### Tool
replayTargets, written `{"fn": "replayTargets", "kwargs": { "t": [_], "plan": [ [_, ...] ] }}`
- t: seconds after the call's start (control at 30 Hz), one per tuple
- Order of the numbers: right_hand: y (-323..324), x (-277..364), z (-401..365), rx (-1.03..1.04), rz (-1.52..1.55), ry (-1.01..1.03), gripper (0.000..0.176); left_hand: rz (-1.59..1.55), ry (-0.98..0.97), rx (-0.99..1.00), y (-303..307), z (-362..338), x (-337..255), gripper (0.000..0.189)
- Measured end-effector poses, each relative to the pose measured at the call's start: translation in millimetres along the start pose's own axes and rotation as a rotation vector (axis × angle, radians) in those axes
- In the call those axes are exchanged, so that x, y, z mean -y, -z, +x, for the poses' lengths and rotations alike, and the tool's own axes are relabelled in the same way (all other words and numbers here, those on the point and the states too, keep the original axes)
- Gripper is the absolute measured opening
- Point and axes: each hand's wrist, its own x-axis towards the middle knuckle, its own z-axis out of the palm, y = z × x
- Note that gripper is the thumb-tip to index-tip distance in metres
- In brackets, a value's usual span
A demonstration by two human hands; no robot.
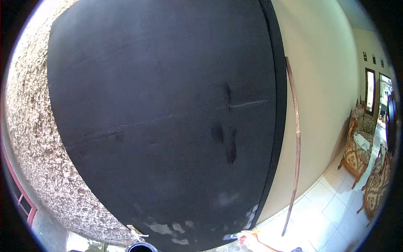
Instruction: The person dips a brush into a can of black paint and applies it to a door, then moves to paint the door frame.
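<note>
At the bottom of the view my right hand (249, 240) is closed around a paintbrush (231, 237). Its bristles point left, against the lower edge of a large black-painted wall panel (168, 96), and a bit of yellow handle shows above my fingers. Pale grey patches mark the black surface near the bottom, with darker streaks right of the middle. A round container (142, 247) with a dark inside stands at the bottom left, cut off by the frame. My left hand is out of view.
A thin brown pole (297, 126) leans against the cream wall (319, 84) on the right. White floor tiles (310, 214) lead to carved, patterned armchairs (356, 155). Rough stone-textured wall (37, 138) borders the panel's left, and a small pale object (136, 232) lies above the container.
</note>
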Motion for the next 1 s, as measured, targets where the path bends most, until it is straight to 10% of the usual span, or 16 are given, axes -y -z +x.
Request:
{"fn": "replayTargets", "kwargs": {
  "t": [0.3, 0.63, 1.0],
  "plan": [
    [40, -67, -11, -0.182, 0.417, 0.273, 0.014, 0.038, 0.064, 0.079, 45, -27, -67, 0.074],
    [-119, -22, -111, -0.250, 0.306, 0.224, 0.007, 0.087, 0.292, -0.189, 180, -164, -119, 0.072],
    [-125, 15, -144, -0.183, 0.399, 0.597, 0.016, 0.114, 0.231, 0.172, 96, -6, -117, 0.071]
  ]
}}
